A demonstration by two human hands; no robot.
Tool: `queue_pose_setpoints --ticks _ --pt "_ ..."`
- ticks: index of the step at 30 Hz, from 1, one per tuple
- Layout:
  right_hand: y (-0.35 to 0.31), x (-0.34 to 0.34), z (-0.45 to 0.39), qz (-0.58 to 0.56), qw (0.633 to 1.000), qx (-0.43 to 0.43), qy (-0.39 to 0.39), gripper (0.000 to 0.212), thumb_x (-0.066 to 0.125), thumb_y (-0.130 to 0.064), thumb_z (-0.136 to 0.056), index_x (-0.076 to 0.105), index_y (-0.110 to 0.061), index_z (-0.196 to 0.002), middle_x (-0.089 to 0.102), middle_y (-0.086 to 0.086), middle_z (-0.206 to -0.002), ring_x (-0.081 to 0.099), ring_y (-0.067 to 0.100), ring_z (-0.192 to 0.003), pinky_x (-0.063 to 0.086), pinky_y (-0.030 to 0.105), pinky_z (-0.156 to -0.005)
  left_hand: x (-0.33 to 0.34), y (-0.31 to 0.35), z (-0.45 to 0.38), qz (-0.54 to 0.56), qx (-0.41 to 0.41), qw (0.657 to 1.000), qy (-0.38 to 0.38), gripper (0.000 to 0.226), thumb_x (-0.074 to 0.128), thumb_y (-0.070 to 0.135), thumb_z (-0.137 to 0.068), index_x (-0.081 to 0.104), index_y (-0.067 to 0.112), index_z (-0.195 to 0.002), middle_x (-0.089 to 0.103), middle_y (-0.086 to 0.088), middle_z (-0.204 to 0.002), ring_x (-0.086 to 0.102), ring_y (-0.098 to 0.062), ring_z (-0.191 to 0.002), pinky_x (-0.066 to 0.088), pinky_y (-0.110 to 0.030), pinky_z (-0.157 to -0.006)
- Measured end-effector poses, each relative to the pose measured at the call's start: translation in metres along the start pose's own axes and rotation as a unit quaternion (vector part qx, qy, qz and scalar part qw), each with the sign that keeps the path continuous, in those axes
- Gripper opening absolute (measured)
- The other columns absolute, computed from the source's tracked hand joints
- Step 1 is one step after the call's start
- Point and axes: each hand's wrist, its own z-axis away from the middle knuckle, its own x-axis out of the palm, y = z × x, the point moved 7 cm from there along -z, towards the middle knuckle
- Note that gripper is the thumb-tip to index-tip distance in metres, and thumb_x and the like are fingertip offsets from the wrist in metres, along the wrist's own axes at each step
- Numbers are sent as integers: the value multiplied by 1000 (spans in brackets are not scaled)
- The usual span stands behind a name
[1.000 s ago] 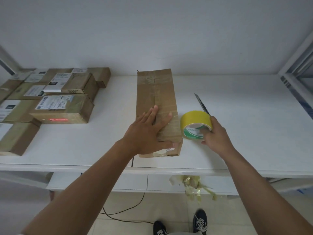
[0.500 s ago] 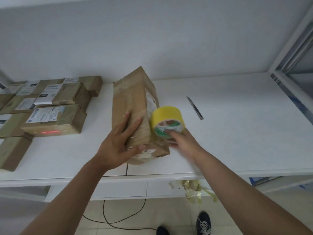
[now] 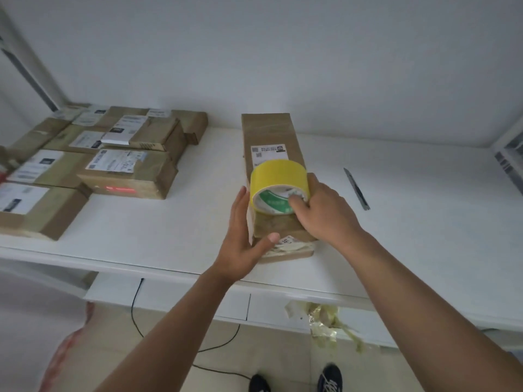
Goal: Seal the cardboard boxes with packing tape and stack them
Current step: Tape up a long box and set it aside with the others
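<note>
A long brown cardboard box point(image 3: 268, 134) lies on the white table point(image 3: 396, 236), label side up, running from the front edge toward the wall. My right hand point(image 3: 322, 213) grips a yellow roll of packing tape point(image 3: 278, 186) and holds it on top of the box near its front end. My left hand point(image 3: 243, 239) lies against the box's left side with straight fingers, the thumb on the front top corner.
Several taped, labelled boxes point(image 3: 127, 176) are stacked at the left of the table. A box cutter point(image 3: 356, 189) lies to the right of the long box. Used tape scraps point(image 3: 322, 321) hang below the front edge. A cable and my shoes show on the floor.
The box was tipped up on its side and has been turned over to lie label side up. My right hand brought the tape roll from the table onto the box.
</note>
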Motion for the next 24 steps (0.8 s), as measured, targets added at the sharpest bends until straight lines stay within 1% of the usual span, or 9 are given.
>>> queue_pose_setpoints --ticks 4,6,8,10,13,16,18,20,24 --pt "-6 3 -2 29 1000 5 5 45 41 -43 -98 41 -15 -133 45 13 -127 58 41 -99 42 37 -74 -1 24 -16 43 10 999 28 94 70 42 -87 5 40 -155 38 -5 -153 44 -19 -139 44 -44 -110" --pt "-9 0 -4 44 999 -10 8 44 42 -42 -98 43 -13 -131 50 14 -122 58 40 -101 40 37 -73 -4 25 -19 14 23 1000 12 87 63 40 -89 1 49 -150 42 -4 -151 46 -13 -136 44 -31 -109" --pt "-10 -8 -8 81 996 -30 14 41 42 -40 -98 45 -10 -127 58 18 -114 59 40 -101 37 37 -71 -6 24 -20 -36 35 999 -2 83 57 44 -90 1 45 -151 40 5 -153 44 -6 -137 40 -22 -108" --pt "-7 -26 -9 132 990 -31 45 37 46 -35 -97 46 -9 -124 63 23 -107 61 43 -97 34 38 -69 -8 20 -20 -99 36 994 -2 85 53 49 -90 7 28 -159 36 16 -153 42 -5 -138 41 -27 -109" --pt "3 -49 -9 156 981 -30 108 36 46 -31 -95 48 -9 -123 65 23 -100 60 46 -89 37 39 -67 -8 21 -20 -140 39 989 1 80 51 47 -88 20 15 -155 44 4 -151 48 -15 -134 47 -40 -104" --pt "10 -40 -8 -19 995 -10 102 32 49 -24 -93 53 -10 -122 63 14 -89 59 38 -81 39 35 -64 -8 28 -17 -139 36 989 16 65 50 46 -85 36 15 -140 49 0 -143 52 -18 -127 50 -44 -97" --pt "12 -26 -9 -149 986 19 67 25 55 -15 -92 57 -13 -116 62 6 -88 60 29 -82 44 30 -64 -9 27 -16 -154 33 987 16 63 48 46 -86 39 16 -141 46 1 -148 44 -18 -137 47 -45 -103" --pt "13 -18 -11 -171 984 20 42 20 57 -12 -92 56 -15 -112 61 3 -89 61 26 -84 45 23 -62 -10 26 -16 -185 29 982 16 66 46 48 -87 38 17 -145 42 0 -153 34 -16 -146 43 -45 -109" --pt "24 -39 -13 -78 994 9 72 25 53 -18 -93 54 -13 -117 66 18 -97 64 39 -84 53 43 -76 -10 27 -18 -235 25 971 23 64 45 47 -86 40 19 -144 45 2 -152 39 -16 -143 46 -45 -105"
